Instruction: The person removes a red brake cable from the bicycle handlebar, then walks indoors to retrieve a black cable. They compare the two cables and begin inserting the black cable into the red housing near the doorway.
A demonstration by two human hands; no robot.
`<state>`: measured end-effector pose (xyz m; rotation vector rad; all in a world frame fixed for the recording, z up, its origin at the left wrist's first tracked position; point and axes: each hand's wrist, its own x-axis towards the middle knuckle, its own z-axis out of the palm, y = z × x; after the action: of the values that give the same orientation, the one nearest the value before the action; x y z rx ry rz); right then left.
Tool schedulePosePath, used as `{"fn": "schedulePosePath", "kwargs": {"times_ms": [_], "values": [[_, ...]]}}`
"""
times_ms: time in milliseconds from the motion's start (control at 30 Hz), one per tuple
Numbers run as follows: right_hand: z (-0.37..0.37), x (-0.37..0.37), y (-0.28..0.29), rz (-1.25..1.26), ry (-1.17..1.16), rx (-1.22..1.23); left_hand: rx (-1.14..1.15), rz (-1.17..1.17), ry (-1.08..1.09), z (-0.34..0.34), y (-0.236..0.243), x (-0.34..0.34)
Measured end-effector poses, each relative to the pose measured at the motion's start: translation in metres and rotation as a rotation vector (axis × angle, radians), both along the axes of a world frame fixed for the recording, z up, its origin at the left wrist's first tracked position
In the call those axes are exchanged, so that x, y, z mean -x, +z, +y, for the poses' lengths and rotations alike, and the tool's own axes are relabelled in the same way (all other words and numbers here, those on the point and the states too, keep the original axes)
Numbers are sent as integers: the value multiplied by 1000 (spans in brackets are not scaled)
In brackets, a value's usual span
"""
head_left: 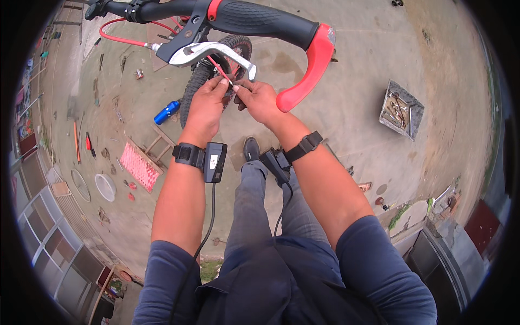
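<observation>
Below the bicycle handlebar [162,10], my two hands meet in front of the tyre [195,89]. A red brake cable [218,66] runs down to my fingertips, with a pale tip showing between them. My left hand [208,105] is closed in a pinch on this cable. Close beside it, my right hand [259,101] pinches at the cable's pale end, its other fingers curled and partly hidden. Just above my hands is the silver brake lever [208,50]. A black grip [265,23] with a red curved bar end [317,65] extends above my right wrist.
A grey tray of tools [402,130] sits on the ground to the right. To the left lie a blue bottle [167,112], a small stool with pink webbing [140,165], a white basin [105,187] and a red-and-black tool [89,143]. Cords hang from both wrist devices.
</observation>
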<state>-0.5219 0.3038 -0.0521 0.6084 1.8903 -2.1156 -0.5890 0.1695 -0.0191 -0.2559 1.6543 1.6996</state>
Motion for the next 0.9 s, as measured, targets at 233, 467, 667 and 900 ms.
{"fn": "schedulePosePath", "kwargs": {"times_ms": [233, 467, 667, 900], "values": [[3, -3, 44, -45, -78, 434, -256, -92, 17, -10, 19, -1], [6, 0, 58, -123, -122, 734, -441, -174, -11, -13, 28, 5], [7, 0, 63, -155, -76, 665, -433, -175, 78, -13, 27, 2], [5, -1, 68, -55, -84, 463, -369, -177, 99, -12, 29, 1]]}}
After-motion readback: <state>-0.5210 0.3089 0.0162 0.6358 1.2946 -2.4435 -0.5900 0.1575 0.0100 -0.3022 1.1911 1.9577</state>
